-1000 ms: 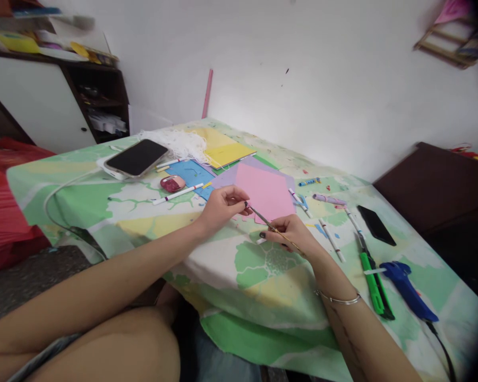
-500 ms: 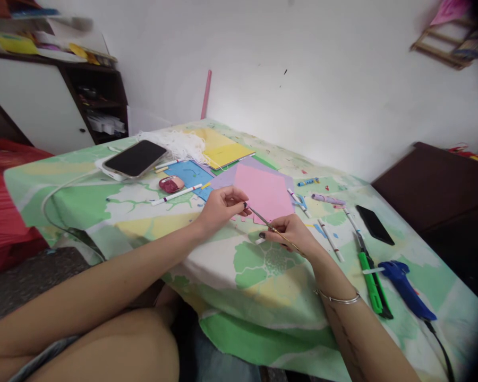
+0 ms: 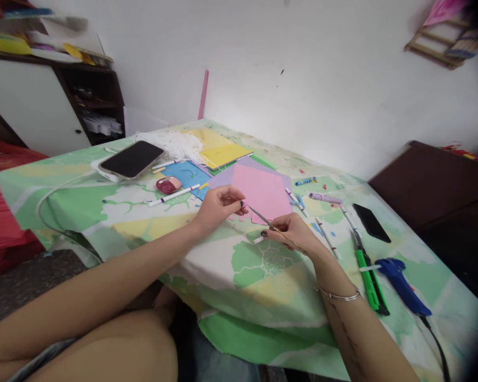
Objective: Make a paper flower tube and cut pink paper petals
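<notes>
My left hand (image 3: 219,208) is closed, thumb and forefinger pinched on a tiny pinkish piece that is too small to make out well. In my right hand (image 3: 290,232) is a pair of small scissors (image 3: 262,215) with slim silver blades and gold-coloured handles. Their tip points at my left fingertips, just short of them. Behind both hands lies a sheet of pink paper (image 3: 261,188), over purple paper (image 3: 222,180). A white stick (image 3: 258,240) lies by my right thumb. Small pink scraps are scattered between the hands.
To the right lie a green cutter (image 3: 368,281), a blue glue gun (image 3: 404,286) and a black phone (image 3: 371,223). Several white pens are scattered about. At left are another phone (image 3: 132,159), white string (image 3: 175,144) and a dark red item (image 3: 168,184). Yellow paper (image 3: 223,151) lies behind.
The scissors' tip has drawn slightly away from my left fingertips. Both hands otherwise keep nearly the same pose, and the whole view has shifted a little.
</notes>
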### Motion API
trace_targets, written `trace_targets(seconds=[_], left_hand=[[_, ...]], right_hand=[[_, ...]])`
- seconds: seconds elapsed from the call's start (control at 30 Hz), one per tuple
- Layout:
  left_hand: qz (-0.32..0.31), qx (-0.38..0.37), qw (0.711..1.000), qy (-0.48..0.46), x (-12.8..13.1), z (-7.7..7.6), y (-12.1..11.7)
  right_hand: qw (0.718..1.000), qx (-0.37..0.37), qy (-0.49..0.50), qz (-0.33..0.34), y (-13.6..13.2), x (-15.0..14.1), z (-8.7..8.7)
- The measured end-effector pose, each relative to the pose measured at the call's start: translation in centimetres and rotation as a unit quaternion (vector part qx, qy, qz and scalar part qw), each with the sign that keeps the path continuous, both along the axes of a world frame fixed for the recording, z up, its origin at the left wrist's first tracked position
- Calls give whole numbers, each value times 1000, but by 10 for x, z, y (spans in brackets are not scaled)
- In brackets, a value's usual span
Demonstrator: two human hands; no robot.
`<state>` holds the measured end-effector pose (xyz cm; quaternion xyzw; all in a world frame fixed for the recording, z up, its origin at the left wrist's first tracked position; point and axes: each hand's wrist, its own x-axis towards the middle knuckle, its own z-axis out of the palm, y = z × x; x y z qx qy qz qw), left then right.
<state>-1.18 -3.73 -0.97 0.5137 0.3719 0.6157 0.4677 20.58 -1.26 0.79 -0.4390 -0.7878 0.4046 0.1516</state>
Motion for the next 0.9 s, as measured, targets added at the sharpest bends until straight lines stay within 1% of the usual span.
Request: trace_targets(seconds=[0.07, 0.13, 0.3, 0.4, 0.63, 0.9], left_hand=[[-12, 4, 1000, 8, -1, 0, 0], [-37, 8, 999, 9, -3, 0, -1], [-141, 10, 990, -20, -6, -3, 0], [-181, 11, 983, -14, -5, -3, 0], [-211, 3, 978, 7, -4, -2, -3], [-244, 0, 970, 10, -5, -3, -3]], right_hand=[[1000, 4, 6, 15, -1, 1, 3], [1000, -13, 9, 27, -2, 2, 6], [993, -86, 17, 78, -4, 7, 9], [988, -112, 27, 105, -5, 8, 9], [983, -128, 33, 128, -3, 10, 7], [983, -130, 18, 126, -2, 10, 7]])
